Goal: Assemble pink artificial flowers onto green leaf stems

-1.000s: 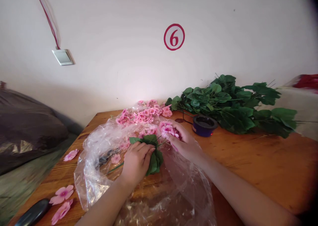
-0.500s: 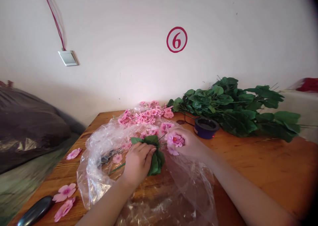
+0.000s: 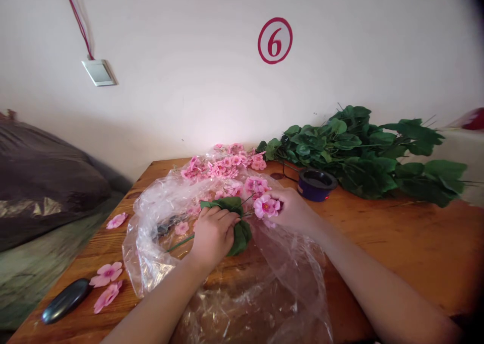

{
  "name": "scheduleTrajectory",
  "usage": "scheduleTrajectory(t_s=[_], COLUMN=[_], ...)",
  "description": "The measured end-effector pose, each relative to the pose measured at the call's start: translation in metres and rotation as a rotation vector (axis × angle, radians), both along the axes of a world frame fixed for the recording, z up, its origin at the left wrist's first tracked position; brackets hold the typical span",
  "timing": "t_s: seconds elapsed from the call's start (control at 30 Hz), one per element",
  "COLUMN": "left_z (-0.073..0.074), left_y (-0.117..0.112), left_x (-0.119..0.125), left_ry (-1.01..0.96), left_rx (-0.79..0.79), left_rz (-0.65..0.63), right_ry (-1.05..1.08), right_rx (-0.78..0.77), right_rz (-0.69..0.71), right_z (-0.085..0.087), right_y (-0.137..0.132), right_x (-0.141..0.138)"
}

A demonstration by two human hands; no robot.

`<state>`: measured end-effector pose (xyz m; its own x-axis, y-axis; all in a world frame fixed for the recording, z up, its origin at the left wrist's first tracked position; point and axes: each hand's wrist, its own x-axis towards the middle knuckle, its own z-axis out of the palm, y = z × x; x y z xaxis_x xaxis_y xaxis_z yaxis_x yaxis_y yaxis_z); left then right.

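Observation:
My left hand (image 3: 215, 233) is closed around the stem of an artificial flower, over its green leaves (image 3: 240, 237); the green stem (image 3: 180, 243) sticks out to the left below the wrist. At the stem's right end, my right hand (image 3: 292, 210) has its fingers bent round a pink artificial flower (image 3: 266, 206), its fingertips hidden behind the petals. Another pink bloom (image 3: 257, 185) on a thin stalk is just above. Beneath both hands spreads a clear plastic bag (image 3: 260, 288).
Pink blossoms (image 3: 223, 166) are heaped at the table's back. A dark blue round pot (image 3: 316, 183) with a red light stands right, before a pile of green leaf stems (image 3: 351, 142). Loose flowers (image 3: 107, 274) and a black oval object (image 3: 66, 301) lie left. A dark sack (image 3: 41, 182) sits beyond the table.
The pink flower at my right hand has turned to face me more, and the right hand has shifted slightly right. My left hand keeps its hold; the whole view has tilted down a little.

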<state>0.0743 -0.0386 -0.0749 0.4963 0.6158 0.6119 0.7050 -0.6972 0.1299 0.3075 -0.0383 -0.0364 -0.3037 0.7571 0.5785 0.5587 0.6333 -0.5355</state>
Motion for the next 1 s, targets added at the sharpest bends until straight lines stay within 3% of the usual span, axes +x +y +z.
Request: scheduleTrajectory(t_s=[0.37,0.53,0.73,1.0], left_z=[-0.003,-0.002,-0.003,-0.004], left_y=[-0.002,-0.002,-0.002,-0.002], left_x=[0.002,0.002,0.001,0.002], left_ry=[-0.074,-0.098,-0.119,-0.14], left_rx=[0.008,-0.009,-0.002,0.038], left_rz=[-0.013,-0.008,-0.007,-0.018], right_ry=[0.01,-0.006,-0.002,-0.005], right_rx=[-0.056,-0.023,-0.148,-0.107], right_rz=[-0.128,-0.12,-0.13,-0.127], right_z=[-0.014,-0.017,-0.017,-0.015], right_y=[0.004,0.005,0.001,-0.001], right_x=[-0.007,-0.009,-0.01,-0.015])
